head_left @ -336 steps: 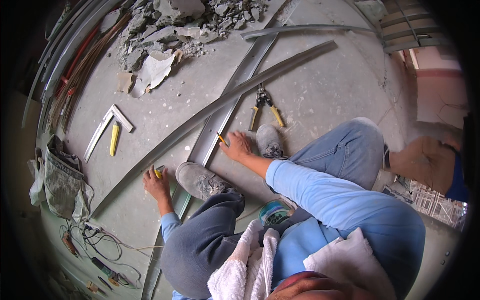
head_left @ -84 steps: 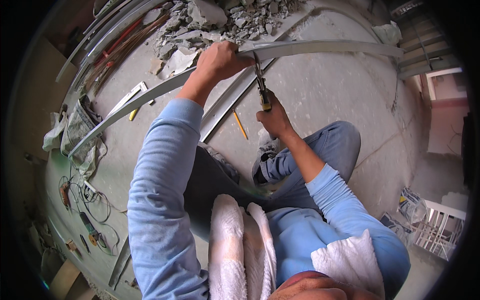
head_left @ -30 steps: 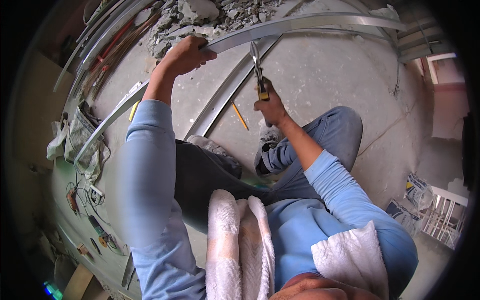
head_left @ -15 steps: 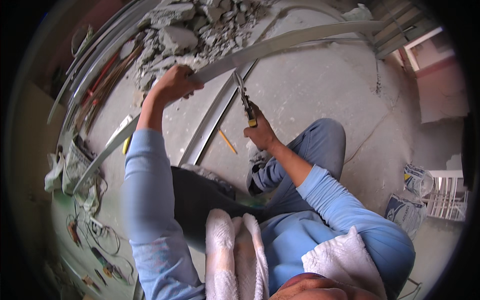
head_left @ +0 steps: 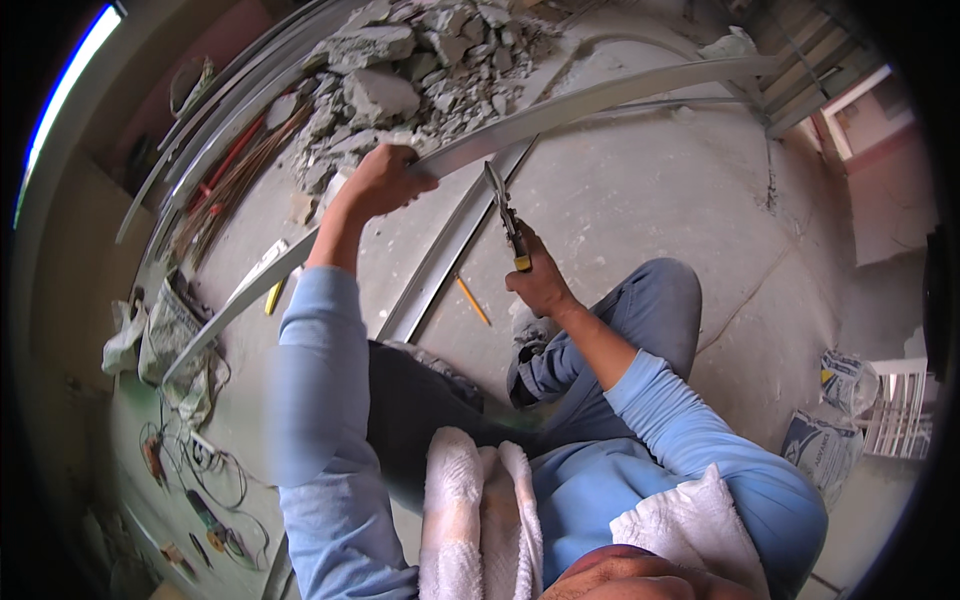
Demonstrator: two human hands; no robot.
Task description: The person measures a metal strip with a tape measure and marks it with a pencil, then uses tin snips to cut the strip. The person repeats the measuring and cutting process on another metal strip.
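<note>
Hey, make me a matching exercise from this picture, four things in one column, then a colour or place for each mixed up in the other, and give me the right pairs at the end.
Things:
1. snips
2. long metal strip
3. pencil
4. rubble

Places and colours:
A. yellow-orange, lying on the floor
B. gripped in the left hand
C. grey, in a broken heap
D. held in the right hand

Right pairs: 1-D, 2-B, 3-A, 4-C

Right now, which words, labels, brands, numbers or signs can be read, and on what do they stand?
Lower bag at right: lettering, which I do not copy.
Upper bag: print too small to read.
Snips in the right hand, and metal strip: none that I can see.
</note>
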